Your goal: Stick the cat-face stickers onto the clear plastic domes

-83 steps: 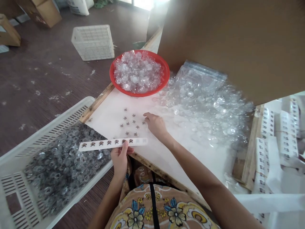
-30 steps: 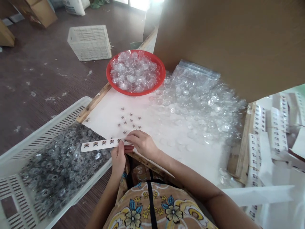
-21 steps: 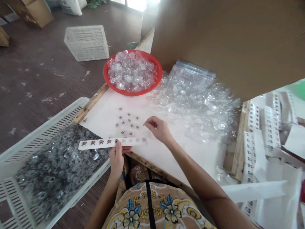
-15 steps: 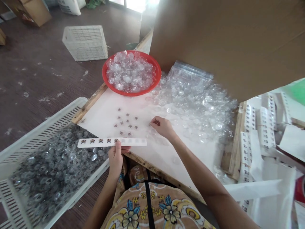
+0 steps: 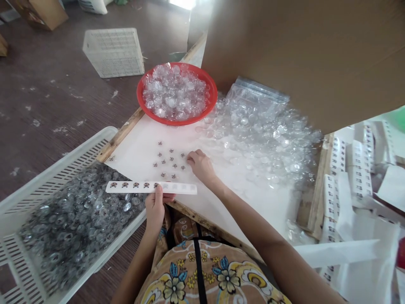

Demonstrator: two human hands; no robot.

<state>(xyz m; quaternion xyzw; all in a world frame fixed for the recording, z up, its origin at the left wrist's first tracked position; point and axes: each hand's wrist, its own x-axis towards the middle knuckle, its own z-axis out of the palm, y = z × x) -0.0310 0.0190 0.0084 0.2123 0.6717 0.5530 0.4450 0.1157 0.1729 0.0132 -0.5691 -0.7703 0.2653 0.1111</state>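
Note:
My left hand (image 5: 155, 207) pinches a white sticker strip (image 5: 126, 187) near its middle, thumb on top. Dark animal-face prints line the strip's left half; its right half looks blank. Beyond it, several small printed pieces (image 5: 163, 162) lie spread on the white tabletop (image 5: 136, 147). My right hand (image 5: 201, 166) is just right of these pieces, fingers bent together and low over the table; what they hold, if anything, is too small to make out. Clear round discs (image 5: 272, 135) are heaped to the right.
A red basin (image 5: 177, 122) of clear discs stands at the table's back left. A white crate (image 5: 104, 137) full of discs is at the left. Cardboard (image 5: 284, 50) rises behind. More sticker strips (image 5: 357, 169) lie at the right. An empty-looking basket (image 5: 114, 52) is on the floor.
My right hand has moved left, close to the printed pieces. My left hand still holds the strip in nearly the same place. The view has shifted slightly.

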